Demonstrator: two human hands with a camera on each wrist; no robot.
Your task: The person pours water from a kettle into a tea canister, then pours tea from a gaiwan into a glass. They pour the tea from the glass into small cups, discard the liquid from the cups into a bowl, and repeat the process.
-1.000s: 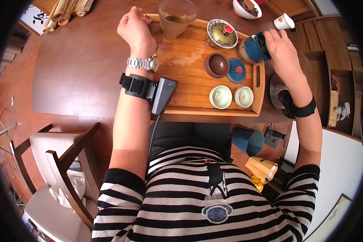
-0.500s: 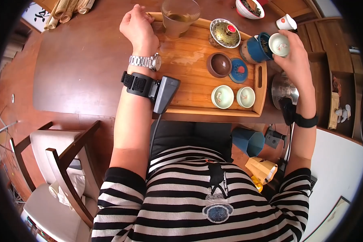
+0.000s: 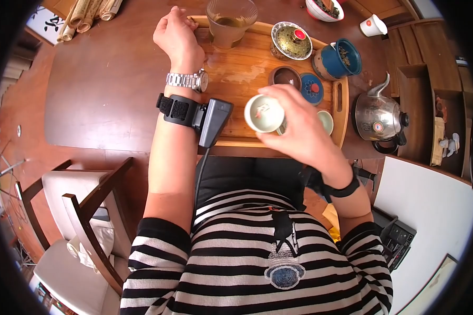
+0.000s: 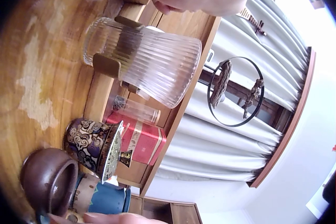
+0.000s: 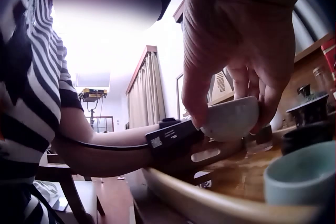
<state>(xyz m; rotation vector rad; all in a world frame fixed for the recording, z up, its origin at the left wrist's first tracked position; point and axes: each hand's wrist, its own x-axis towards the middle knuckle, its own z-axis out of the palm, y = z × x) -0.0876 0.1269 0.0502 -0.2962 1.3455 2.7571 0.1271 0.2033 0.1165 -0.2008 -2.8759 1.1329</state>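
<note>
My right hand [image 3: 299,123] holds a small pale teacup [image 3: 256,114] by its sides, thumb opposite the fingers, above the front part of the wooden tray [image 3: 236,76]. The right wrist view shows this teacup [image 5: 231,121] raised over the tray, with a pale green cup [image 5: 302,179] nearby. Beside my right hand another green cup [image 3: 327,122] is partly covered. My left hand [image 3: 177,39], fingers loosely curled and holding nothing, lies at the tray's far left corner, near a ribbed glass pitcher [image 3: 230,26] with brownish liquid in it.
On the tray sit a patterned lidded bowl [image 3: 291,41], a brown cup [image 3: 285,77] and a blue lid [image 3: 312,88]. A blue pot [image 3: 339,58] with leaves inside is at its far right corner. A steel kettle [image 3: 374,116] stands right of the tray.
My right hand has lifted the teacup from beside the blue pot and carried it left and nearer my body, over the tray. The kettle is now uncovered. My left hand has barely moved.
</note>
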